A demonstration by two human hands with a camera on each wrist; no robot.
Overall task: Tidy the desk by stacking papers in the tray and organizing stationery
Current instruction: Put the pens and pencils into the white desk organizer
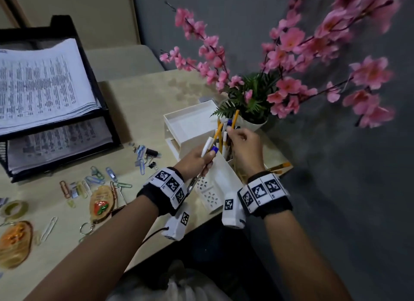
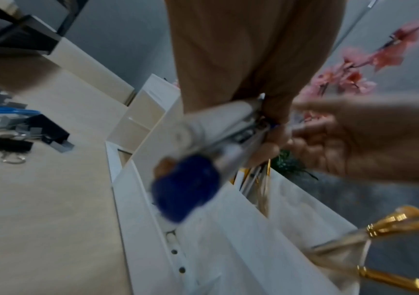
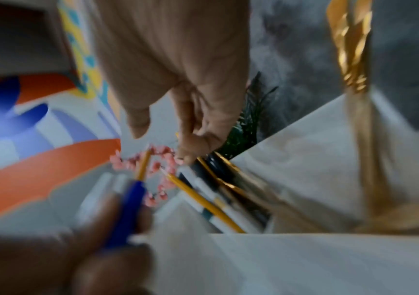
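**Pens going into the white organizer, clips all over the place**

My left hand (image 1: 197, 158) has its fingers curled round a small bunch of pens (image 1: 207, 148), one white-bodied and one with a blue cap, held tilted right over the front of the white desk organizer (image 1: 220, 177). My right hand (image 1: 243, 144) is just beside it, fingers pinching the top of a blue-tipped pen (image 1: 229, 123) that stands in the organizer's pen compartment with a bunch of yellow pencils (image 1: 235, 119) and other pens. From the right wrist view it's all blurry, but you can see the yellow pencils (image 3: 203, 201) leaning in that slot just below my fingertips (image 3: 185, 157).

Behind my right hand is a potted plant with pink blossom branches (image 1: 289, 54). A couple of gold-ferruled brushes (image 1: 280, 166) poke out on the far right side of the organizer.

Off to the left of my left hand, the tabletop (image 1: 139, 99) is scattered with coloured paper clips (image 1: 96, 179) and a few black binder clips (image 1: 152, 154). Further left there's a roll of tape (image 1: 14, 209) and two keychains (image 1: 102, 203). The papers (image 1: 40, 83) sit stacked in the black tray (image 1: 103, 112), well apart from both hands, up at the far left, with more sheets in the lower tier.
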